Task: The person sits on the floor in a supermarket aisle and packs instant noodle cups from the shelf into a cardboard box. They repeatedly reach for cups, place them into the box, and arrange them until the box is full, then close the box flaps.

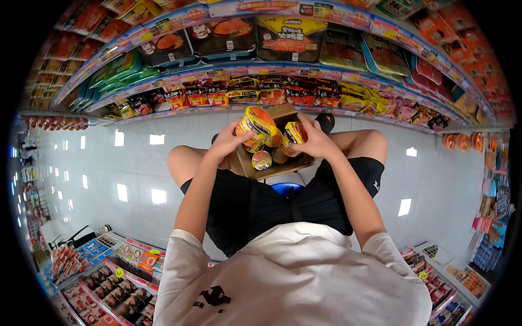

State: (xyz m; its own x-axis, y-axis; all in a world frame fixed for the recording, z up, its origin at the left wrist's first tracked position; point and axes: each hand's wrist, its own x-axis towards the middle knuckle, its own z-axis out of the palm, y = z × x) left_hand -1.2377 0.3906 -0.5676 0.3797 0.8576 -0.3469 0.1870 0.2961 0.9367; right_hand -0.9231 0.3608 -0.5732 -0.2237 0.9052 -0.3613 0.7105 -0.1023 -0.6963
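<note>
Between my knees stands an open cardboard box [285, 168] with several yellow-and-black instant noodle cups inside. My left hand [228, 142] grips a cup with an orange lid [259, 118], tilted above the box's left side. On the right, my right hand [318, 138] has hold of another noodle cup [294, 134], also tilted, over the box's right part. A smaller-looking cup [262, 160] sits lid-up near the box's front left corner. Other cups are partly hidden behind the held ones and the box wall.
Ahead, a shelf edge [253, 70] curves across, with packets of noodles [272, 90] on the lowest level and flat trays [291, 38] above. A blue stool seat [287, 188] shows beneath me. Grey tiled floor [134, 163] extends to both sides. Behind me are snack racks [118, 291].
</note>
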